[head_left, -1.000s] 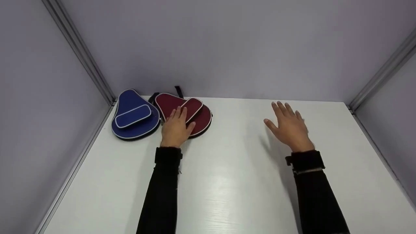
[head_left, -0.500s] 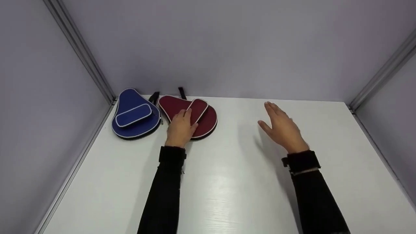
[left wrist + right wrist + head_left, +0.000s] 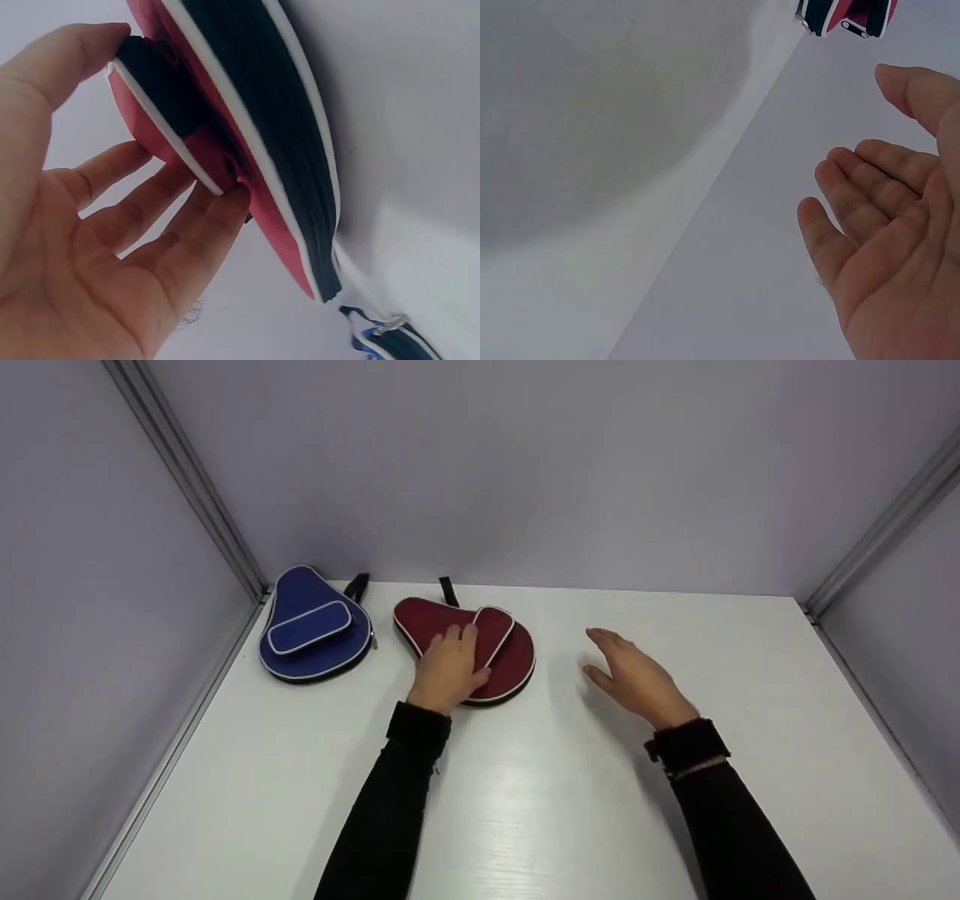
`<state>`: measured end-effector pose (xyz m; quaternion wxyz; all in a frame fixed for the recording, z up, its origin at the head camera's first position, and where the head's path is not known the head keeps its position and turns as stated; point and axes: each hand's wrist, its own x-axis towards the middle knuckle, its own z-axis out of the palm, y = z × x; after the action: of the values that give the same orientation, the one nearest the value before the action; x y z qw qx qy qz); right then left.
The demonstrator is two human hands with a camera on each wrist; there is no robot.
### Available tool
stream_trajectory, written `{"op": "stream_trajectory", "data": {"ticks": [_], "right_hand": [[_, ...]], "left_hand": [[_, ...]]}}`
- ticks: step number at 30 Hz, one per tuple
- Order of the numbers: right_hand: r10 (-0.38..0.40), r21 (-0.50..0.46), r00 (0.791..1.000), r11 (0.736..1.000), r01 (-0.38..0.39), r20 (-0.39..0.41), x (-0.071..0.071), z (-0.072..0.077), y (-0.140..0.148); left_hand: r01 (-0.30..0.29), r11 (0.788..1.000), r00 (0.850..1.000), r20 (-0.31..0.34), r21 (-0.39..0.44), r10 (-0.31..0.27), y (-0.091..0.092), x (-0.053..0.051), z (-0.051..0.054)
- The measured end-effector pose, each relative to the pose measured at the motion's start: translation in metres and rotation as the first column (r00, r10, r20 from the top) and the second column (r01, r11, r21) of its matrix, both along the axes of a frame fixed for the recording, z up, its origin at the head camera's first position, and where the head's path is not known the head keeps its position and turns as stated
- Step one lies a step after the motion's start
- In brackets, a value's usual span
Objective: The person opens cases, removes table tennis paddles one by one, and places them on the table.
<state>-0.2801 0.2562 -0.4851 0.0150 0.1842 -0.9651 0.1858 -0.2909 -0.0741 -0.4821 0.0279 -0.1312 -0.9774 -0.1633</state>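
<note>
A red table tennis paddle case [image 3: 516,656] with white piping lies flat near the back of the table. My left hand [image 3: 446,669] is over its raised front pocket [image 3: 493,631]. In the left wrist view the thumb [image 3: 86,56] and fingers [image 3: 202,232] of that hand pinch the pocket's edges from opposite sides. To the left lies a blue paddle case [image 3: 304,592], apart from the red one. My right hand [image 3: 637,681] hovers over the table to the right of the red case, touching nothing, its fingers slightly bent in the right wrist view.
The white table [image 3: 502,817] meets a pale back wall [image 3: 525,472] and side walls. A black strap [image 3: 448,591] sticks out behind the red case, and another strap [image 3: 358,586] lies behind the blue one.
My left hand has dragged the red case rightward and nearer to me, away from the blue case. My right hand has moved left and slightly nearer, its fingers bending a little.
</note>
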Motion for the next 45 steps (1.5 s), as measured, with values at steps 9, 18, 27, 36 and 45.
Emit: {"op": "stream_trajectory", "data": {"ticks": [9,18,27,36,45], "right_hand": [[0.080,-0.061,0.996,0.995,-0.083,-0.043,0.001,-0.024,0.009],[0.082,0.031,0.994,0.996,-0.080,-0.066,0.023,-0.016,0.001],[0.136,0.052,0.986,0.990,-0.131,-0.095,0.030,-0.016,0.001],[0.200,0.082,0.979,0.977,-0.196,-0.047,0.036,-0.019,-0.009],[0.163,0.070,0.987,0.984,-0.161,-0.013,0.040,-0.021,-0.018]], "left_hand": [[0.095,0.995,0.992,-0.076,-0.042,-0.098,0.010,0.021,-0.003],[0.197,0.976,0.973,-0.106,-0.096,-0.207,0.012,0.044,0.000],[0.256,0.961,0.965,-0.035,-0.107,-0.261,0.014,0.059,0.007],[0.304,0.946,0.952,0.071,-0.116,-0.298,0.016,0.067,0.015],[0.340,0.934,0.939,0.101,-0.107,-0.330,0.014,0.071,0.019]]}}
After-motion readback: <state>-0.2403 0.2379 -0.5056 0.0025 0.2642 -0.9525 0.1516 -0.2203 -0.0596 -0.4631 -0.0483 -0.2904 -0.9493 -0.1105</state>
